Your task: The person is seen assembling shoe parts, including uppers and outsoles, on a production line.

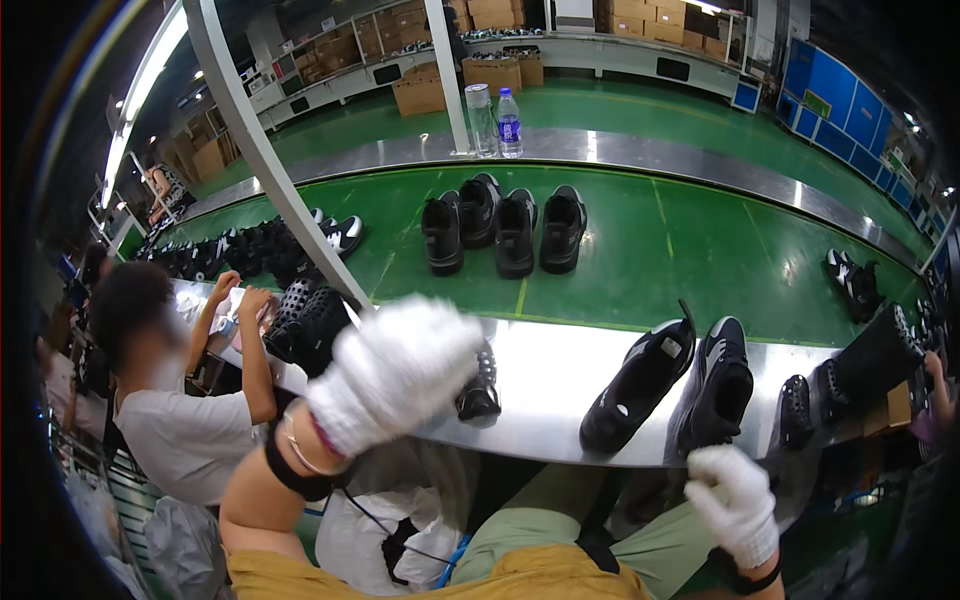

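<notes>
The right hand (733, 500), in a white knitted glove, hangs at the near edge of the metal ledge (545, 370), fingers loosely curled and seemingly around nothing. Just beyond its fingertips sits the heel of a black-and-grey shoe (722, 385), toe pointing away; whether glove and heel touch, I cannot tell. To that shoe's left, between the two hands and well apart from the left one, lies a black shoe (625, 405), also heel toward the person.

The left hand (400, 365), gloved likewise, is raised and blurred, its fingers looking bent; I cannot tell how far open it is or whether it grips anything. Beside its fingers, partly hidden by them, is a dark studded piece (483, 400).

Left of the left hand, a co-worker (180, 420) in a white shirt works. Beyond both hands, four dark shoes (515, 240) stand on the green belt (620, 285), and past them two bottles (510, 130).
</notes>
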Available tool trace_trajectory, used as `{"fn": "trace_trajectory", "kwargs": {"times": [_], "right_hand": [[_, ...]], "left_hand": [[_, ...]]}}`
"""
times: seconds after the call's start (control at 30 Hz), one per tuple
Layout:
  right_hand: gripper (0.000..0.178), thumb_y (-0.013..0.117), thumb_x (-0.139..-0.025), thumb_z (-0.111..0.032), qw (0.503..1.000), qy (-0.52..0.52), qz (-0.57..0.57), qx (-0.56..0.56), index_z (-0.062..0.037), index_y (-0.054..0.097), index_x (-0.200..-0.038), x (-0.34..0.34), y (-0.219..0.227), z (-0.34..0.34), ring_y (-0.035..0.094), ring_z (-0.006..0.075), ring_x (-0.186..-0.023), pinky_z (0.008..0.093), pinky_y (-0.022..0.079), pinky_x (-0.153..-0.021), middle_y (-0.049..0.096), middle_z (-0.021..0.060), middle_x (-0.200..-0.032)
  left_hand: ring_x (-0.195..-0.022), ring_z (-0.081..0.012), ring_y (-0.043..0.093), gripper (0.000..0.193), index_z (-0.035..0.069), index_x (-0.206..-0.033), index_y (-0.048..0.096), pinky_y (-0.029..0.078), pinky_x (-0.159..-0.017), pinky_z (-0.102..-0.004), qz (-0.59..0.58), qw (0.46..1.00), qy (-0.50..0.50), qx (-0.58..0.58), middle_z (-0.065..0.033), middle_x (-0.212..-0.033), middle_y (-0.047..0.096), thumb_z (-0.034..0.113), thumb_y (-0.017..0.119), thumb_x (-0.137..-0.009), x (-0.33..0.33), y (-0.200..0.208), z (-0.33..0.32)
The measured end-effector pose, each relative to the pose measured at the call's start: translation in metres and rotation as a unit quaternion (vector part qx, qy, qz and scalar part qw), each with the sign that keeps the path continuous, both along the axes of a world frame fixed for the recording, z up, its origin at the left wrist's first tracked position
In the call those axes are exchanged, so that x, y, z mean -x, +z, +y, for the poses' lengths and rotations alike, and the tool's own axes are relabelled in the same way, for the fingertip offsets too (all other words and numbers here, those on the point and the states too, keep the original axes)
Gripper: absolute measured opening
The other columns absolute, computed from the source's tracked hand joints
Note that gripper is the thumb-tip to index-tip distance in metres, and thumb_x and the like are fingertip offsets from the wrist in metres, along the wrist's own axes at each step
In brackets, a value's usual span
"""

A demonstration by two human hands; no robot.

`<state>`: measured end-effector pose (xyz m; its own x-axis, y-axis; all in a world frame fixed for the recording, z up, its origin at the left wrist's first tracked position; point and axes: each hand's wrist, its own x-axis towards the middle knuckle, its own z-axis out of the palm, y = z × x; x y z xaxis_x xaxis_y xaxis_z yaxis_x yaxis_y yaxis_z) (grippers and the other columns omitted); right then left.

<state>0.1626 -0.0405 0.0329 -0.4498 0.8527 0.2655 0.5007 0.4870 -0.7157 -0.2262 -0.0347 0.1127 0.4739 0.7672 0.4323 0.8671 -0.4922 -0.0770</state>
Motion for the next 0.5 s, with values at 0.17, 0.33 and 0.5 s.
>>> {"fn": "trace_trajectory", "kwargs": {"times": [0.17, 0.33, 0.5], "right_hand": [[0.022, 0.071, -0.075, 0.0, 0.994, -0.06, -0.039, 0.077, 0.0011, 0.068, -0.097, -0.039, -0.051, -0.021, 0.066, 0.0234, -0.08, 0.0323, 0.053, -0.073, 0.068, 0.0133, -0.088], [0.022, 0.07, -0.09, -0.013, 0.989, -0.034, -0.116, 0.085, -0.0054, 0.07, -0.111, -0.066, -0.065, -0.028, 0.062, 0.0281, -0.106, 0.0372, 0.049, -0.097, 0.069, 0.0137, -0.11], [0.02, 0.067, -0.093, -0.012, 0.975, 0.074, -0.001, 0.207, -0.0004, 0.068, -0.108, -0.048, -0.115, -0.043, 0.065, 0.0288, -0.099, 0.0369, 0.051, -0.092, 0.069, 0.0146, -0.106]], "left_hand": [[-0.086, -0.0381, 0.069, 0.038, 0.007, -0.101, 0.069, 0.057, -0.076, -0.0466, 0.112, 0.842, 0.164, 0.502, -0.0197, -0.093, 0.069, 0.042, 0.059, -0.089, 0.006, -0.127, -0.077], [-0.096, -0.039, 0.067, 0.04, 0.004, -0.11, 0.066, 0.052, -0.091, -0.0482, -0.064, 0.946, -0.051, 0.312, -0.0231, -0.097, 0.068, 0.034, 0.062, -0.085, 0.017, -0.371, -0.247], [-0.098, -0.0329, 0.066, 0.035, 0.001, -0.113, 0.063, 0.052, -0.093, -0.0416, -0.111, 0.932, 0.121, 0.322, -0.02, -0.099, 0.067, 0.025, 0.063, -0.087, -0.03, -0.377, -0.294]]}}
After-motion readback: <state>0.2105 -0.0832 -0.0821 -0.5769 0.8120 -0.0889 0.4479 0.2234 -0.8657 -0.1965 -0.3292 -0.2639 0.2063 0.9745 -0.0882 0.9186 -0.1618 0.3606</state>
